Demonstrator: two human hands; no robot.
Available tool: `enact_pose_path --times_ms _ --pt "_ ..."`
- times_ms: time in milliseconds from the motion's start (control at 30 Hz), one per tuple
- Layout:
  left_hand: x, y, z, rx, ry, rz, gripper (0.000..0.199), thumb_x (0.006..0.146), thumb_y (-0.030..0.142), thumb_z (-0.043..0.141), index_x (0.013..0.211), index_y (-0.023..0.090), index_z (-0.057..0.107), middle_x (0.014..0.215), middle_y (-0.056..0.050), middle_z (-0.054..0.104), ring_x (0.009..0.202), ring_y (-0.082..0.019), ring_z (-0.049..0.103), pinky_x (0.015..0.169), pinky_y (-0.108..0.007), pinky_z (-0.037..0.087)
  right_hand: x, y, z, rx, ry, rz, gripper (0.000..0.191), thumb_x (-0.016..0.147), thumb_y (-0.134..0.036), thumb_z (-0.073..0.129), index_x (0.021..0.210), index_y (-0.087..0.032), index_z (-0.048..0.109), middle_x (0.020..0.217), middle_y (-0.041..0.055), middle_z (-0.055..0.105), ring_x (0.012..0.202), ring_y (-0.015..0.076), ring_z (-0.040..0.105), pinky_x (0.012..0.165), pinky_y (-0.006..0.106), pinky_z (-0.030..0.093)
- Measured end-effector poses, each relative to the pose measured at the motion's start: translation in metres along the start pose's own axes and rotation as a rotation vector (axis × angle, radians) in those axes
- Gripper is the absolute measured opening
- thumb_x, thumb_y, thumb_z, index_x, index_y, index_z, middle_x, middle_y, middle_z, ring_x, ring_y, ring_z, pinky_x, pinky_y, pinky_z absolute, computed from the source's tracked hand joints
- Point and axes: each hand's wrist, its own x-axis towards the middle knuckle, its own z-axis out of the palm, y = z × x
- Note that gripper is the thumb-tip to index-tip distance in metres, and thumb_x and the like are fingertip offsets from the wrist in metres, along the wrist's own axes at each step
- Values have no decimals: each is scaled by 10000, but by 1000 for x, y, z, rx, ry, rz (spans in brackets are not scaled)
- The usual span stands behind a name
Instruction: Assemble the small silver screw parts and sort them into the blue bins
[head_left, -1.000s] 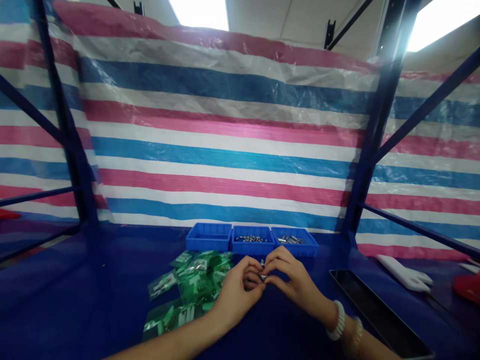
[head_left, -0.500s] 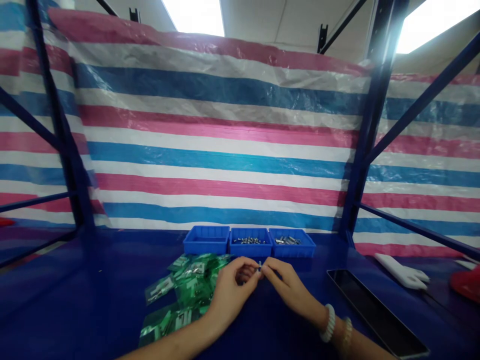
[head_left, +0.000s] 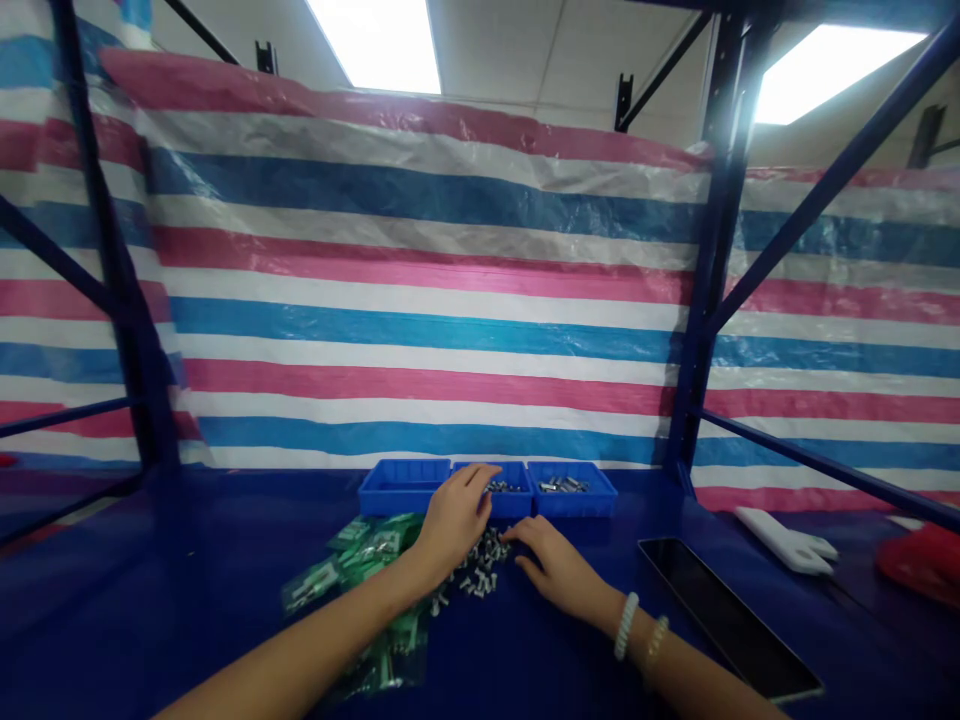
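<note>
My left hand [head_left: 456,512] is over the front of the middle blue bin [head_left: 531,490], its fingers stretched toward the small metal pieces [head_left: 504,487] inside and its thumb apart. I see nothing held in it, though its palm is hidden. Just in front of the bins, a loose pile of small silvery screw-like parts [head_left: 478,580] lies on the blue table, partly behind my left hand and forearm. My right hand [head_left: 553,565] rests at the pile's right edge, fingers spread and fingertips at the parts. Left of the pile are green-and-clear plastic packets [head_left: 375,545], partly covered by my left forearm.
A left blue bin [head_left: 405,500] and a right blue bin [head_left: 592,505] with metal pieces flank the middle one. A dark flat tablet-like device [head_left: 727,615] lies at right, beyond it a white object [head_left: 787,540]. Blue rack posts [head_left: 694,400] and striped sheeting [head_left: 435,380] stand behind.
My hands have parted from a small piece they pinched together. The left moved up to the middle bin; the right stayed low, fingers now spread. The loose parts pile has come into sight.
</note>
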Motion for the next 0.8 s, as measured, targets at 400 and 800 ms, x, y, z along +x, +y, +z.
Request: enact_pose_path --times_ms 400,800 --pt "-35 15 -7 -182 14 -100 335 771 57 481 1053 210 581 927 -30 639 814 -174 618 772 -317 495 6 8 3 28 47 101 289 764 -17 569 997 -182 611 885 37 637 836 189 587 784 313 466" --pt "-40 22 -4 -277 -41 -183 335 723 37 489 988 204 610 906 -21 665 769 -163 630 735 -297 504 6 18 -4 41 114 78 366 825 3 404 978 -176 685 900 66 561 836 177 578 801 324 483"
